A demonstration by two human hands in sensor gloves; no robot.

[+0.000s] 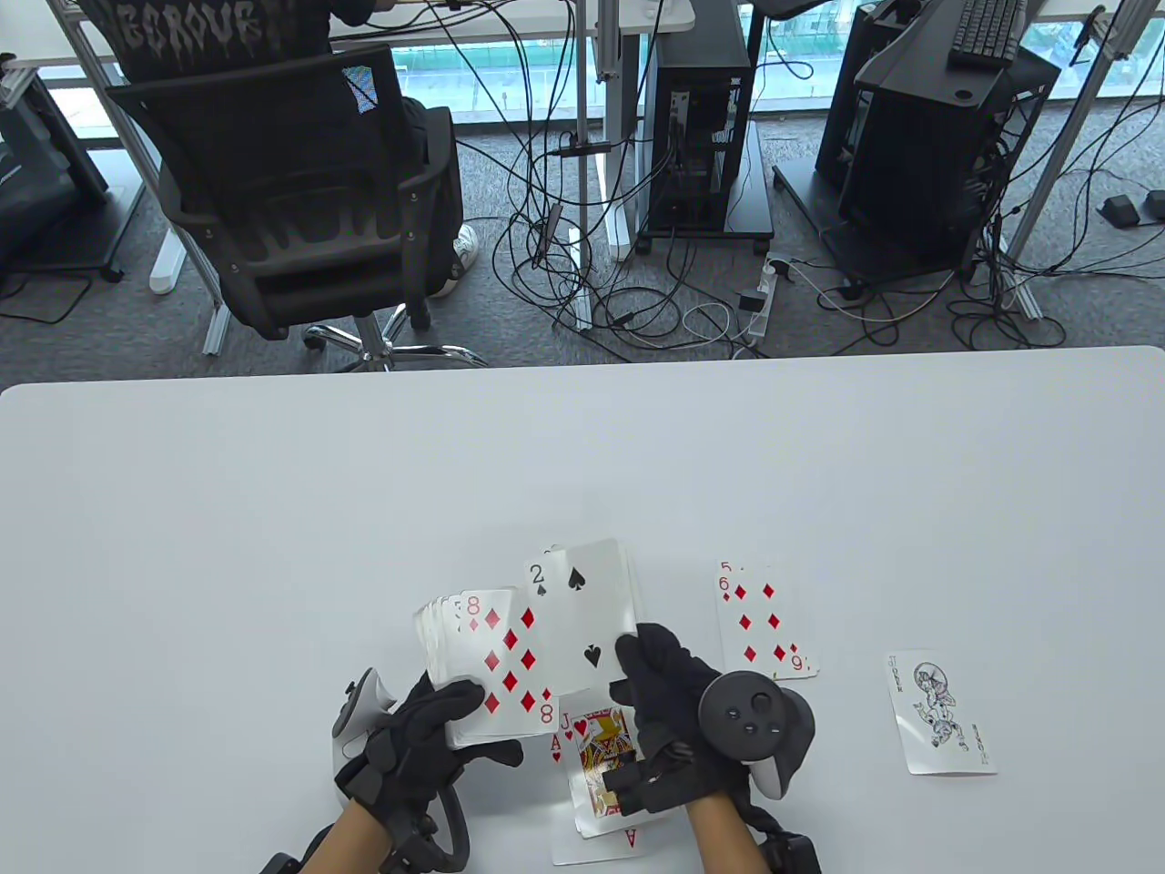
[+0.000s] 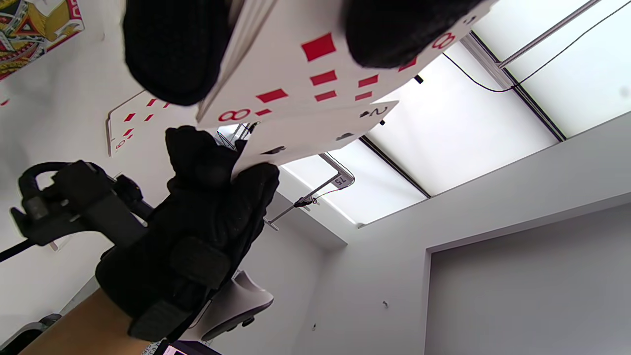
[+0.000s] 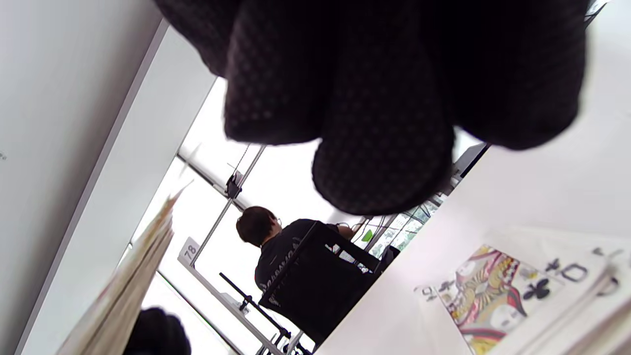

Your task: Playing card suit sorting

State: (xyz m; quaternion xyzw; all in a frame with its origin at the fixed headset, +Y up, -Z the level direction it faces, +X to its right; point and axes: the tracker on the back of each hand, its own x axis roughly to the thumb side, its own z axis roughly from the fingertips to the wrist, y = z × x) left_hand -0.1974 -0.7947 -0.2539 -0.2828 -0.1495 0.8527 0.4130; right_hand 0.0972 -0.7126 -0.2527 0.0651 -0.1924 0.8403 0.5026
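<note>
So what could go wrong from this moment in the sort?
The right hand pinches the 2 of spades by one edge; it could slip. The fanned deck in the left hand might spill. No spade pile shows beside the diamond pile, so misplacement is possible.

Beyond the white bench, grey carpet carries tangled cables, a black mesh office chair with a seated person, computer towers and bright windows.
</note>
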